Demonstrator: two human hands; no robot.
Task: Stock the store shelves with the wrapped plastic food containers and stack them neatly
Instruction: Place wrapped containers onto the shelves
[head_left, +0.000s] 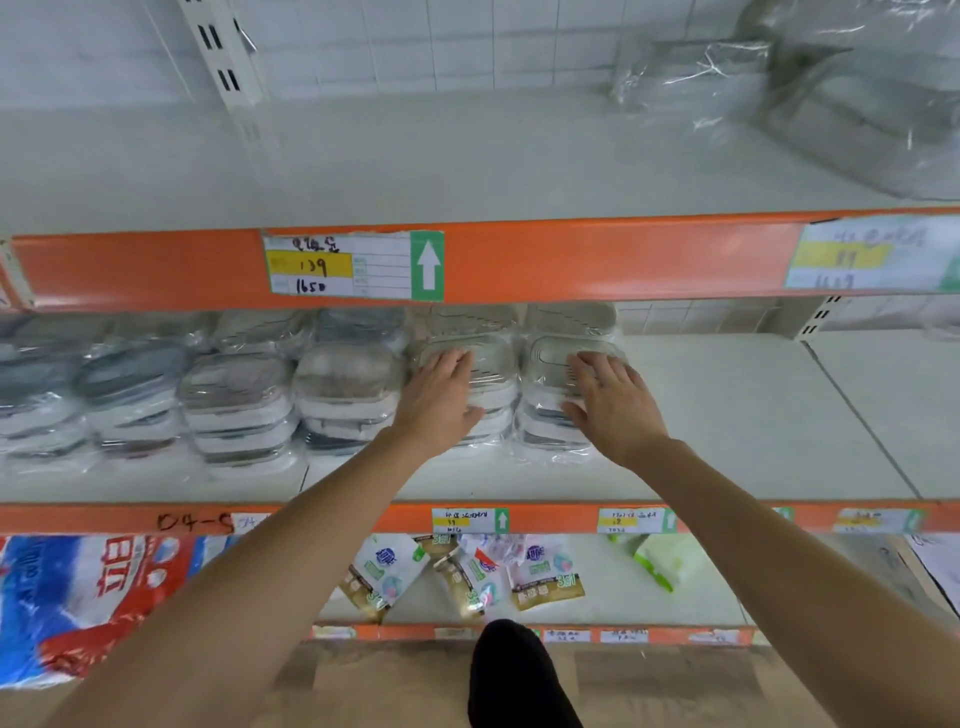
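Resting flat-fingered, left hand (441, 395) and right hand (610, 402) each top one container stack (545, 415).

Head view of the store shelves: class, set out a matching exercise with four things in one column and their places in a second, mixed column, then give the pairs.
Things:
1. left hand
2. right hand
3. blue and red bag
4. large wrapped containers

Places:
A. top shelf, far right
B. on the end stack of the row
C. bottom shelf, far left
D. on the second stack from the end

Pairs: 1-D, 2-B, 3-C, 4-A
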